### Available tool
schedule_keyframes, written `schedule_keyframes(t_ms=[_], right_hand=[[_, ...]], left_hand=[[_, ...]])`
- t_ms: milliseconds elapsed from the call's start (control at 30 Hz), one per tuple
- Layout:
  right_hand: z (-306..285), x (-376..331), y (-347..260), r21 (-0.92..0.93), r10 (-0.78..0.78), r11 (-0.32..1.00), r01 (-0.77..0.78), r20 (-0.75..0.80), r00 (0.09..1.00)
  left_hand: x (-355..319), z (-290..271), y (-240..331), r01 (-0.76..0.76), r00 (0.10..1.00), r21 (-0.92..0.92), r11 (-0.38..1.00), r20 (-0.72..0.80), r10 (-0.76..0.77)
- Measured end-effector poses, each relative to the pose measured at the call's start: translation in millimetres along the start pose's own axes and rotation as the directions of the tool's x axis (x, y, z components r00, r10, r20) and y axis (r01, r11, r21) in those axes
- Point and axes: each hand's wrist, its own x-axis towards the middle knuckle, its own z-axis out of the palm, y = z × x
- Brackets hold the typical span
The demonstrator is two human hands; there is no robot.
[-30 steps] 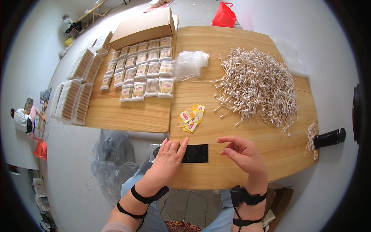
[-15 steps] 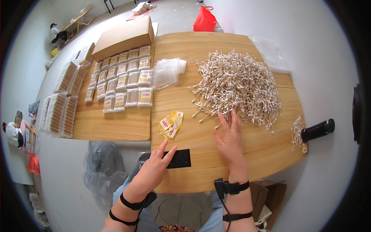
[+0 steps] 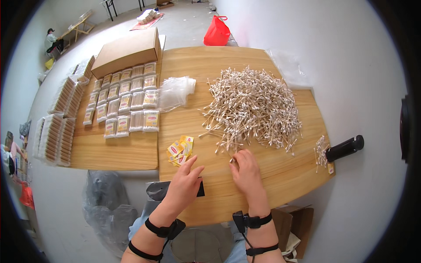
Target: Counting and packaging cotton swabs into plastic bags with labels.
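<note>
A large heap of cotton swabs (image 3: pixel 254 107) with white tips and pale sticks lies on the wooden table. At the heap's near edge, the fingers of my right hand (image 3: pixel 247 175) are curled round some swabs, and one white tip shows beside the fingertips. My left hand (image 3: pixel 185 182) hovers with fingers apart, just in front of a small pile of yellow-and-white cards (image 3: pixel 180 150). Beneath and beside that hand, a black flat rectangle (image 3: pixel 201 189) is partly covered.
Rows of packed swab bags (image 3: pixel 124 102) sit at the left by a cardboard box (image 3: pixel 127 51). Clear plastic bags (image 3: pixel 175 93) lie mid-table. A black cylinder (image 3: pixel 345 149) stands at the right edge near loose swabs (image 3: pixel 320 153). Other people sit far left.
My right fingers have curled in at the heap's edge and drawn slightly toward me. My left hand has moved forward and right over the black rectangle. The whole view has shifted a little.
</note>
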Motion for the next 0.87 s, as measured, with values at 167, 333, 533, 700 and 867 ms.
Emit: schedule_keyframes(t_ms=[167,333,533,700,867], right_hand=[[-19.6,-7.1,-14.1,0.161,-0.041,0.987,0.022,0.115,0.993],[-26.1,-15.8,1.0,0.234,-0.235,0.950,0.204,0.113,0.965],[-31.2,-14.5,-14.2,0.255,0.238,0.921,-0.294,0.230,0.944],[-19.2,-21.9,-3.1,0.116,0.032,0.992,-0.048,0.135,0.990],[-29.2,-23.2,10.9,0.260,0.147,0.937,-0.232,0.306,0.940]], left_hand=[[18.2,31.0,6.1,-0.036,0.998,-0.105,0.994,-0.047,0.032],[28.7,53.7,13.9,-0.099,0.991,0.079,0.992,-0.085,0.105],[28.9,48.6,18.8,-0.043,0.998,-0.006,0.999,-0.037,0.042],[26.4,45.5,20.8,-0.031,0.999,-0.042,0.999,0.020,0.032],[20.5,38.4,15.3,-0.001,0.996,-0.089,0.996,0.084,0.009]])
